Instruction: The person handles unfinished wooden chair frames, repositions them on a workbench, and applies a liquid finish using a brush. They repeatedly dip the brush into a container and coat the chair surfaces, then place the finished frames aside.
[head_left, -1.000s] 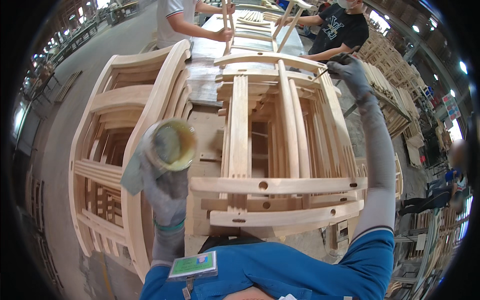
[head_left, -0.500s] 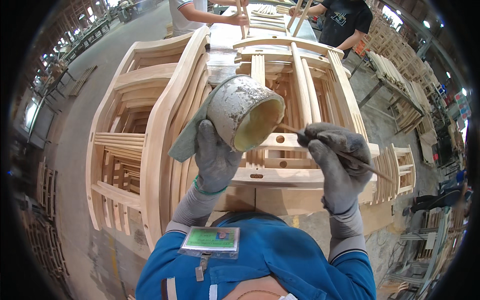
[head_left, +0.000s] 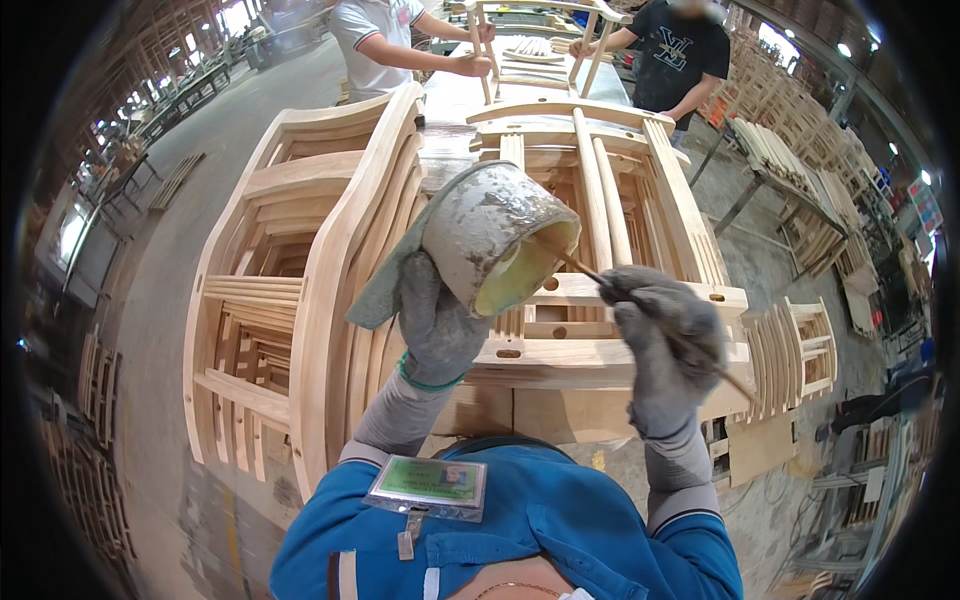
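Note:
My gloved left hand (head_left: 440, 318) grips a tilted, crusted white pot (head_left: 478, 222), its mouth turned to the right, with pale yellowish stuff coating the inside. A grey-green cloth or flap (head_left: 385, 270) hangs along the pot's left side, also against that hand. In my gloved right hand (head_left: 668, 335) is a thin wooden stick (head_left: 580, 265); its far end reaches into the pot's mouth, and its near end sticks out past the palm. Below both hands lies a stack of light wooden chair frames (head_left: 570, 352) with round and oval holes in the near rails.
More curved chair frames (head_left: 300, 290) stand stacked on the left. Across the table (head_left: 450, 130), two people hold a wooden frame (head_left: 540, 8) upright. Smaller frames (head_left: 790, 350) stand at the right, and a rack of wooden parts (head_left: 790, 170) is farther back.
The stick's tip has moved into the pot, and my right hand has come slightly lower. The pot has shifted a little right. Across the table, the frame and co-workers show more fully.

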